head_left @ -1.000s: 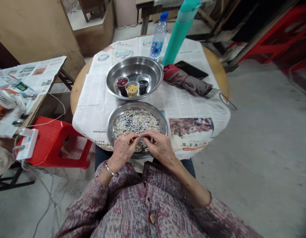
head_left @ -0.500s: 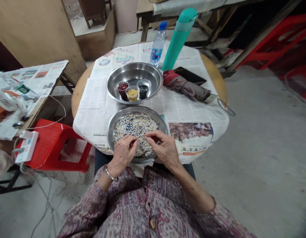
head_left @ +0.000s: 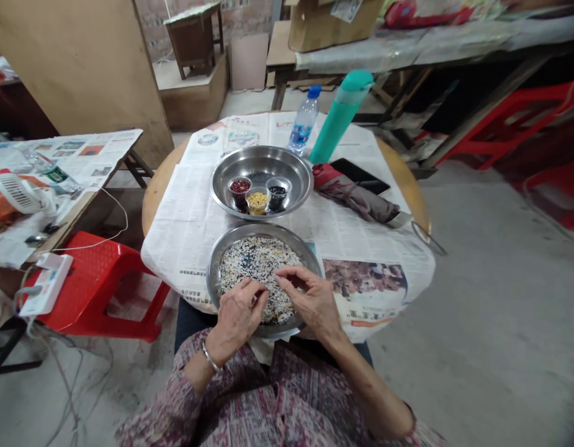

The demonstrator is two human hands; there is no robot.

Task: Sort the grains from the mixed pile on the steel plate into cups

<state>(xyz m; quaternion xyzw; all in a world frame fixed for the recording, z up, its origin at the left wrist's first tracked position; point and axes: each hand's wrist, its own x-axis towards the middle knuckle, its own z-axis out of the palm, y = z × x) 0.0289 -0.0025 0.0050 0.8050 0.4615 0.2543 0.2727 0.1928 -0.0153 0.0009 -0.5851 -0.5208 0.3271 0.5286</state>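
Note:
A steel pan [head_left: 215, 268] of mixed white, black and yellow grains [head_left: 259, 264] sits at the near edge of a round table. My left hand [head_left: 237, 313] rests in the pan's near side, fingers curled and pinched on the grains. My right hand [head_left: 309, 299] lies beside it, thumb and forefinger pinched over the grains. Whether either pinch holds a grain is too small to tell. Behind stands a second steel pan [head_left: 291, 171] holding three small cups: red beans [head_left: 239, 186], yellow grains [head_left: 257, 199], black beans [head_left: 277, 190].
Newspaper [head_left: 184, 217] covers the table. A water bottle [head_left: 303, 122], a teal flask [head_left: 339, 118], a folded umbrella [head_left: 356, 198] and a dark tablet [head_left: 363, 176] lie at the back right. A red stool [head_left: 98, 282] and a cluttered side table [head_left: 58, 180] stand left.
The camera has tilted up, so everything sits lower in view. My fingertips, touching a second ago, have drawn slightly apart while staying in the pan.

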